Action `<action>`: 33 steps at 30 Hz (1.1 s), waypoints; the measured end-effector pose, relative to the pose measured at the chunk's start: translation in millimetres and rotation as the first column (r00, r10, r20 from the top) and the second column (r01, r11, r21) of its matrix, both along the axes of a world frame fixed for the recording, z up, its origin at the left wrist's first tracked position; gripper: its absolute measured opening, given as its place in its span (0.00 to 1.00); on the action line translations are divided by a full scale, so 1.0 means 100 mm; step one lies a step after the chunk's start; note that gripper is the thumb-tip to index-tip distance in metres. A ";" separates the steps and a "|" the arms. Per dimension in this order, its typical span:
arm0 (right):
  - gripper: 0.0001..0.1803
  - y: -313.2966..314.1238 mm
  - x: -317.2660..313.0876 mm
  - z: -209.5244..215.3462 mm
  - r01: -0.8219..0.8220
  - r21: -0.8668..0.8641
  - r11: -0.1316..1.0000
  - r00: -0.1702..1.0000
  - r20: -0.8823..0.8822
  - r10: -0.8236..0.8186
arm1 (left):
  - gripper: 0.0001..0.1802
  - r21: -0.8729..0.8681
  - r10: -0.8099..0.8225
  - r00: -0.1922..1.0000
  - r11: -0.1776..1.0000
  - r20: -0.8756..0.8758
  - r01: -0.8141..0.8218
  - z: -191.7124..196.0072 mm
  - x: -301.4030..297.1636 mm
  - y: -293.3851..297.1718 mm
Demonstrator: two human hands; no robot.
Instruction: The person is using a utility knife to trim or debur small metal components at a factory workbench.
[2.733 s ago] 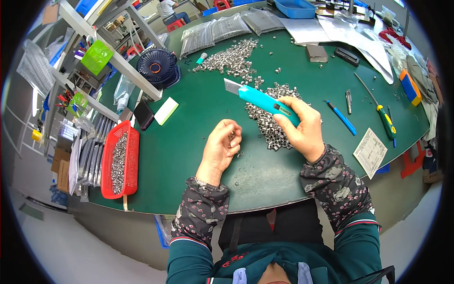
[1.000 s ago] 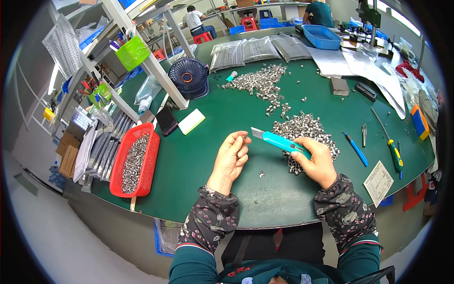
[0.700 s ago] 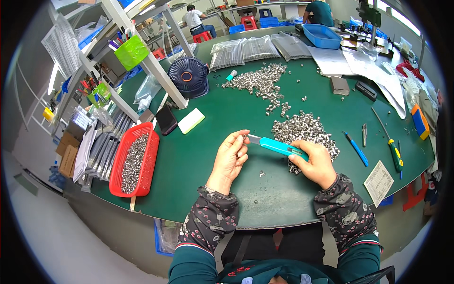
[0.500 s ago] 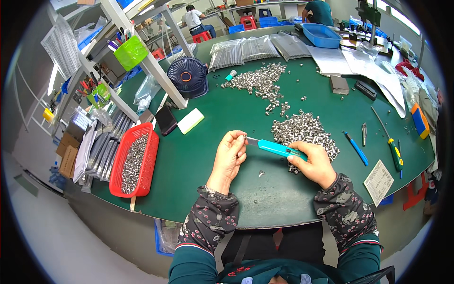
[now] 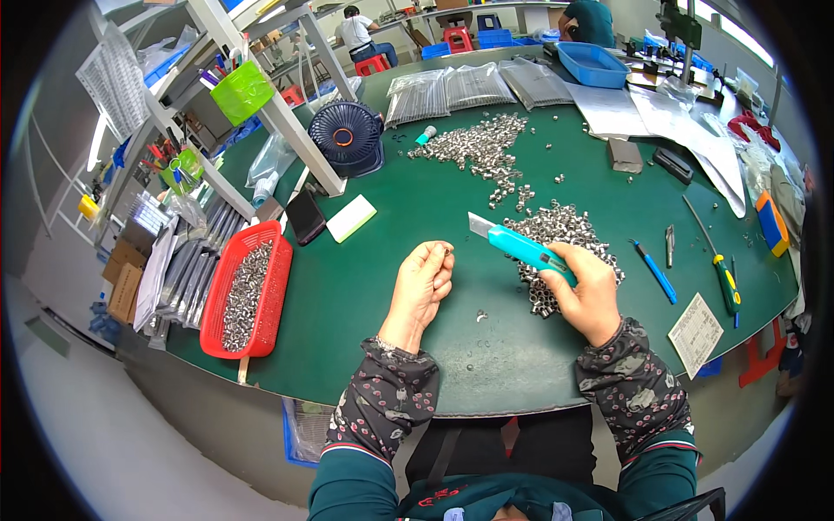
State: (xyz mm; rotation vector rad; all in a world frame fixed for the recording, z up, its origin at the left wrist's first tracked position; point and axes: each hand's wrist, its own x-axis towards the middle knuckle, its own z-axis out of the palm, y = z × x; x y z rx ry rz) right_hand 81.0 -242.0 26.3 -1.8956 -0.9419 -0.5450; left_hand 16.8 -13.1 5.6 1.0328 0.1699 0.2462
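My right hand is closed around a turquoise utility knife, its blade out and pointing up and to the left. Thumb and fingers of my left hand pinch a small metal ring, mostly covered by the fingertips. The blade is apart from that ring. Under and behind the knife lies a pile of small metal rings. A second, looser pile spreads farther back on the green table. To the left, a red plastic basket holds many more such metal pieces.
Near the basket are a dark phone, a pale green-white block and a black fan. On the right lie a blue pen-like tool, a screwdriver and a printed card. Two people sit far back.
The knife has moved away from the ring in my left hand, and its blade has swung upward. My left hand has stayed nearly in place.
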 end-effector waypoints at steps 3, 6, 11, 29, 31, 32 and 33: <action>0.14 0.00 0.02 -0.03 -0.001 -0.040 0.999 1.000 0.025 0.002 | 0.08 -0.040 -0.007 1.000 0.999 0.014 0.008 0.06 0.00 -0.04; 0.14 0.00 0.02 -0.05 -0.018 -0.095 0.995 1.000 -0.017 0.017 | 0.08 -0.060 0.007 0.999 0.998 0.038 -0.005 0.05 0.00 -0.02; 0.15 -0.01 0.03 -0.07 -0.088 -0.097 0.991 0.986 -0.148 0.073 | 0.07 -0.048 0.030 0.998 0.999 0.059 -0.027 0.07 0.01 -0.05; 0.16 -0.03 0.04 0.01 -0.263 -0.133 0.956 0.871 -0.459 0.176 | 0.08 0.051 -0.030 0.998 0.998 0.055 0.027 0.06 0.00 -0.02; 0.16 -0.04 0.06 0.00 -0.277 -0.137 0.951 0.845 -0.507 0.173 | 0.07 0.069 0.001 0.997 0.998 0.072 -0.006 0.07 0.00 -0.03; 0.16 -0.04 0.07 -0.01 -0.292 -0.140 0.946 0.816 -0.553 0.170 | 0.07 0.069 0.000 0.998 0.998 0.070 -0.005 0.05 0.00 -0.01; 0.16 -0.05 0.07 -0.02 -0.289 -0.140 0.947 0.815 -0.555 0.167 | 0.07 0.119 -0.022 0.996 0.993 0.087 0.011 0.02 0.01 0.01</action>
